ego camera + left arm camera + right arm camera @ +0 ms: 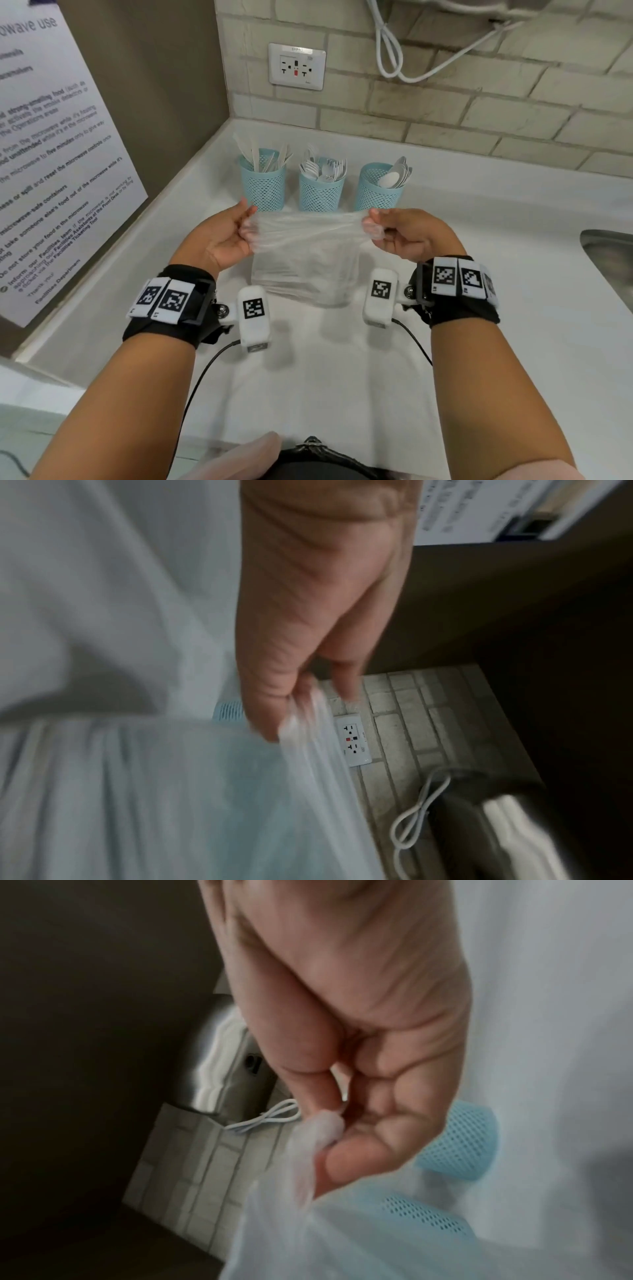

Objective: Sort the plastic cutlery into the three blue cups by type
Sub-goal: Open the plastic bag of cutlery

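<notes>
Three blue mesh cups stand in a row at the back of the white counter. The left cup [263, 186] holds white knives, the middle cup [321, 190] white forks, the right cup [376, 188] white spoons. In front of them hangs a clear plastic bag [308, 253], stretched between both hands. My left hand [236, 228] pinches its left top corner, and my right hand [387, 229] pinches its right top corner. The wrist views show the bag [171, 791] held by my left hand [291, 710], and the bag [325, 1231] held by my right hand [329, 1131]. I see no cutlery inside the bag.
A tiled wall with a power outlet [296, 66] and a looped white cable [394, 51] rises behind the cups. A printed notice [51, 154] leans on the left wall. A steel sink [613, 260] opens at the counter's right edge.
</notes>
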